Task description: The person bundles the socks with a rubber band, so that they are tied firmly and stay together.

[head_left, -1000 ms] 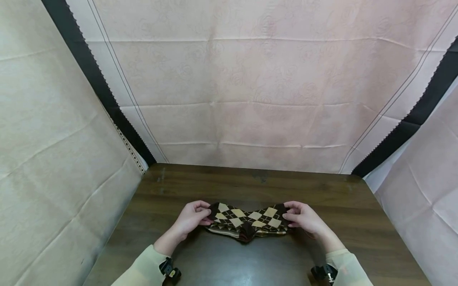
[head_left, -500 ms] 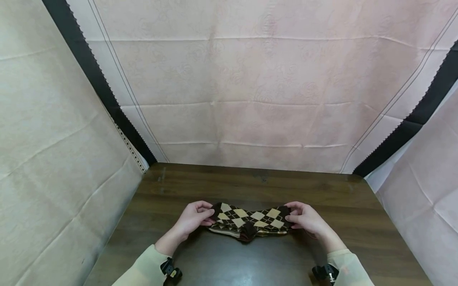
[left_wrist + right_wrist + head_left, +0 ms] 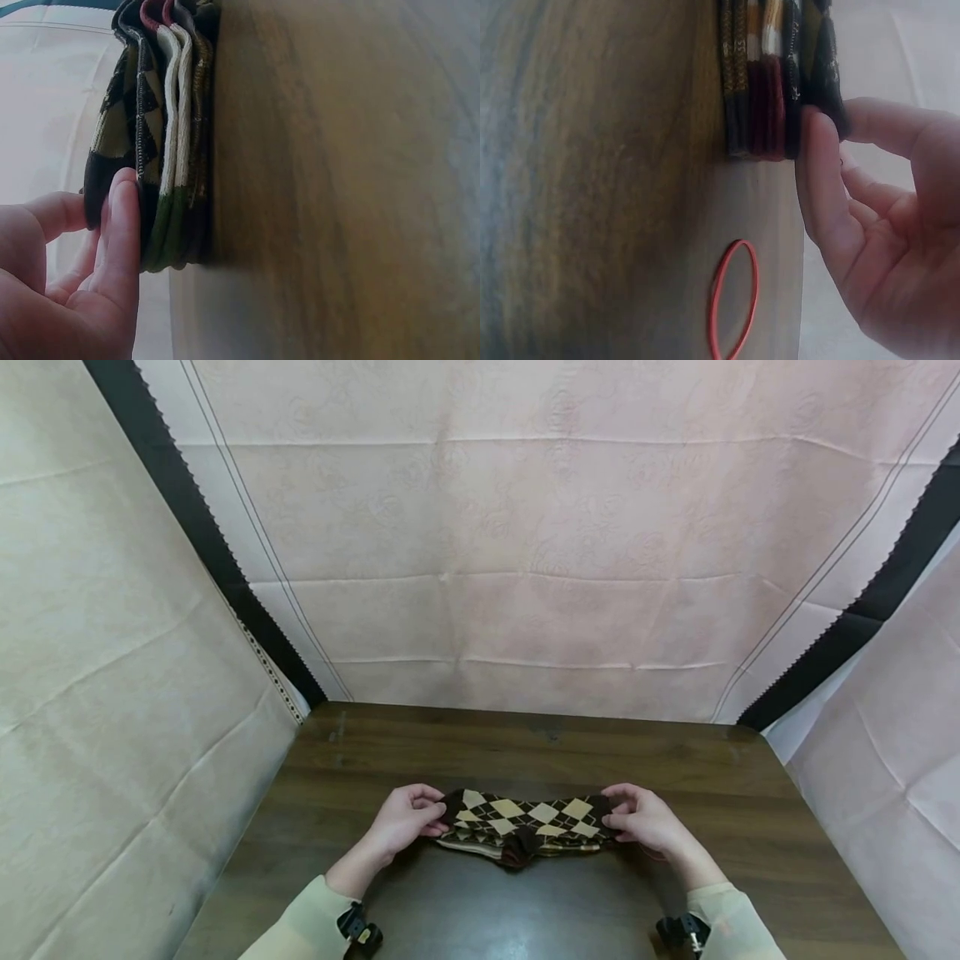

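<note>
A dark argyle sock (image 3: 525,814) with cream diamonds lies across the top of a stack of folded socks. My left hand (image 3: 408,814) pinches its left end between thumb and fingers. At the other end, my right hand (image 3: 641,814) pinches the dark tip the same way. Below it, the left wrist view shows the stacked socks (image 3: 176,150), with white, dark red and green bands. From the right wrist view, the lower socks (image 3: 765,105) show dark red and grey ends resting on the table, and the argyle sock sits above them.
A red rubber band (image 3: 714,300) lies on the wooden table (image 3: 517,752) beside the stack, near my right hand. Pale cloth walls (image 3: 525,527) rise behind the table and on both sides. Each wrist wears a black camera mount.
My right hand has shifted slightly right. The argyle sock's upper edge, sagging in the middle before, is now straighter; my left hand is nearly where it was.
</note>
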Available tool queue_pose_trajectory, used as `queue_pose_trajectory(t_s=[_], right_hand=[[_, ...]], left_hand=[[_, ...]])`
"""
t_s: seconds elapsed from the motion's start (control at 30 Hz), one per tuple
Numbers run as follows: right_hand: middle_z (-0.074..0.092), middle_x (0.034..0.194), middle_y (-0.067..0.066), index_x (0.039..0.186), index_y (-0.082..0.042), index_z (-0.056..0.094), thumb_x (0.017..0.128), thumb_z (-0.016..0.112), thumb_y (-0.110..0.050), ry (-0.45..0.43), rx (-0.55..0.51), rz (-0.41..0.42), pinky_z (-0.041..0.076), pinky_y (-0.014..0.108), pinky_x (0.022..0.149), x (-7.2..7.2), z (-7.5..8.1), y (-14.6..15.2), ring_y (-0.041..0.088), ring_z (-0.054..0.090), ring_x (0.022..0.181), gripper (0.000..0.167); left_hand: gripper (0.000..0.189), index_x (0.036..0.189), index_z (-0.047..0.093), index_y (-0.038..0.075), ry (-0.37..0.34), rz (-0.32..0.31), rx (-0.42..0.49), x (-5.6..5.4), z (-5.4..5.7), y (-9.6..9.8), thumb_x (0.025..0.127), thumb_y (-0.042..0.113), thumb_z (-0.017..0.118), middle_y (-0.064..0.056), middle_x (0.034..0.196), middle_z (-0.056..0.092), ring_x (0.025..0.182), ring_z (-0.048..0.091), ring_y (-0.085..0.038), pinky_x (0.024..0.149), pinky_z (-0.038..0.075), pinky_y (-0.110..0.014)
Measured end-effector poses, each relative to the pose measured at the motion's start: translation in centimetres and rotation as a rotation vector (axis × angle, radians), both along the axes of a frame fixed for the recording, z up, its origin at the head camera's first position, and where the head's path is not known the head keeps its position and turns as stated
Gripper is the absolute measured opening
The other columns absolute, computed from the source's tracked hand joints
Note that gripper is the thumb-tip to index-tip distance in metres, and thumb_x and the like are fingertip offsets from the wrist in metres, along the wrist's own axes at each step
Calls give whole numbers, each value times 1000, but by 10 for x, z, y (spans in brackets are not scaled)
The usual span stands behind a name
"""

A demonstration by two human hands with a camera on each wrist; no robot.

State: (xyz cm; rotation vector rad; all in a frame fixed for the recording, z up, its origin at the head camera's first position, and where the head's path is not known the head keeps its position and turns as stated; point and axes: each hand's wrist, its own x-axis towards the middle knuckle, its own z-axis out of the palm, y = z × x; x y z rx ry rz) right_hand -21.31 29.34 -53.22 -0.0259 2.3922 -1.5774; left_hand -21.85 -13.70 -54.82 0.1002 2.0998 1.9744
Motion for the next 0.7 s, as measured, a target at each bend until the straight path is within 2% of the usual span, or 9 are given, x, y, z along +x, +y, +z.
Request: queue_pose_trajectory(t_s=[0.27,0.37,0.5,0.6,0.7], right_hand=[[70,95,15,140,7,56,94,77,3,13,49,-36,64,43,71,0,2,0,26,72,84,51],[70,94,14,140,7,57,93,78,1,26,80,-24,64,43,71,1,5,-3,25,71,83,52],[68,94,12,138,4,60,91,82,-2,33,137,-17,63,42,69,1,8,-6,24,69,81,53],[66,102,16,136,3,62,90,85,-4,35,161,-18,62,41,68,0,9,-5,24,66,84,53],[65,113,20,137,3,62,89,85,-7,33,173,-15,61,40,70,-1,9,-4,26,64,89,54]], left_hand=[[23,121,65,-12,15,61,-29,2,-1,-4,100,-2,67,-22,102,77,80,78,-34,69,64,-35],[22,119,64,-11,5,49,-71,3,-1,-4,99,-3,65,-20,99,77,79,78,-35,69,65,-37],[19,116,66,-8,17,1,-159,2,4,-4,99,-1,66,-15,95,76,77,77,-31,68,64,-37],[15,113,68,-5,46,-20,-211,0,8,-5,101,4,70,-13,92,75,75,77,-28,68,64,-37],[14,107,70,-2,70,-5,-244,-1,12,-7,101,11,74,-11,88,75,74,76,-27,68,64,-37]])
